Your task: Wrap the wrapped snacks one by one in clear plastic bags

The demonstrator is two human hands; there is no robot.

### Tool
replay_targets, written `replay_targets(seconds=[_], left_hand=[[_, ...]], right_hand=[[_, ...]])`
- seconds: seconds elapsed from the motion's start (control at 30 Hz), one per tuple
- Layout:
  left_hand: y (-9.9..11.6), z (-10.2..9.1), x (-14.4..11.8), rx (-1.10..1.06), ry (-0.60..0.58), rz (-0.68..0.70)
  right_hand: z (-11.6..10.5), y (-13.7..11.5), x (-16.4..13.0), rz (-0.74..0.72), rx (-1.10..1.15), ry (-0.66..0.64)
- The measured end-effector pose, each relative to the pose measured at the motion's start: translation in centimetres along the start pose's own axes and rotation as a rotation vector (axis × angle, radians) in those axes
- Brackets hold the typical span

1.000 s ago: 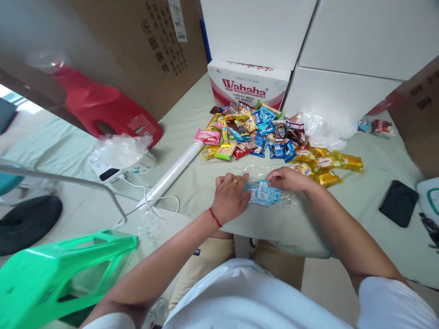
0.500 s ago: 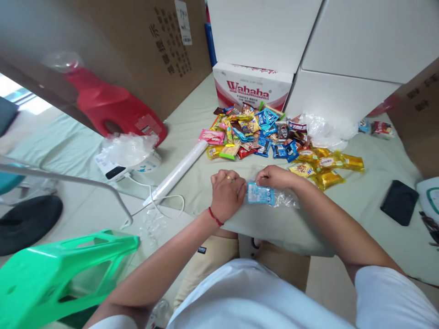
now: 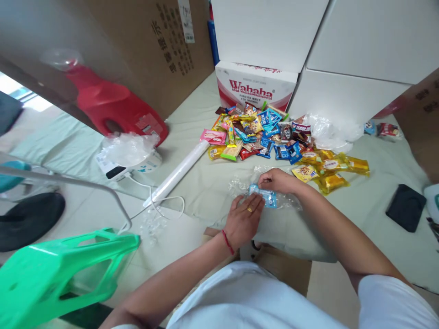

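Note:
A light-blue snack packet lies at the front of the table among crinkled clear plastic film, which spreads out on both sides of it. My left hand rests flat over the packet's lower left part, fingers stretched out and holding nothing. At the packet's upper edge, the curled fingers of my right hand are closed on it; the fingertips are partly hidden, and film lies around them. Just beyond is a pile of wrapped snacks, with yellow packets on its right.
A white film roll lies left of my hands, near a white cable. Behind the snacks stand a Wahaba carton and white boxes. Left are a red jug and a green stool; right is a black item.
My left hand has gone from a closed grip at the packet's left side to lying flat over its lower part. Film now shows spread to the left. The right hand stays at the packet.

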State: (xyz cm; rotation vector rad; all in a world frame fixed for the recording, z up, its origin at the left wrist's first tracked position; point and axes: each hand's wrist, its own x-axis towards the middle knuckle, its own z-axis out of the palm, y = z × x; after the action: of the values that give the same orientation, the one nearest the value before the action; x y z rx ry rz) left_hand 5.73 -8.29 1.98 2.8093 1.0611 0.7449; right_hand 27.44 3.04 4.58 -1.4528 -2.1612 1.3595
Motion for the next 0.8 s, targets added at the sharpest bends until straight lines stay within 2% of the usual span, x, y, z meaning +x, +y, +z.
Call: replay_targets(seconds=[0.17, 0.33, 0.47, 0.63, 0.73, 0.8], left_hand=[[-1.1, 1.0, 0.7, 0.041, -0.023, -0.024], [-1.0, 1.2, 0.2, 0.131, 0.012, -0.153], [-0.6, 1.3, 0.2, 0.132, -0.019, -0.171], [-0.4, 1.0, 1.4, 0.108, -0.053, -0.158], [-0.6, 0.9, 2.4, 0.099, -0.12, -0.153], [-0.7, 0.9, 2.9, 0.1, -0.157, -0.168]], right_hand=[[-0.4, 0.0, -0.8, -0.128, 0.019, 0.128], [-0.8, -0.6, -3.4, -0.163, -0.011, 0.083], [-0.4, -0.6, -4.6, -0.139, -0.118, 0.074], [-0.2, -0.4, -4.5, -0.064, -0.007, 0.113], [-0.7, 0.0, -4.3, -0.018, -0.014, 0.044], [-1.3, 0.6, -3.7, -0.004, -0.076, 0.108]])
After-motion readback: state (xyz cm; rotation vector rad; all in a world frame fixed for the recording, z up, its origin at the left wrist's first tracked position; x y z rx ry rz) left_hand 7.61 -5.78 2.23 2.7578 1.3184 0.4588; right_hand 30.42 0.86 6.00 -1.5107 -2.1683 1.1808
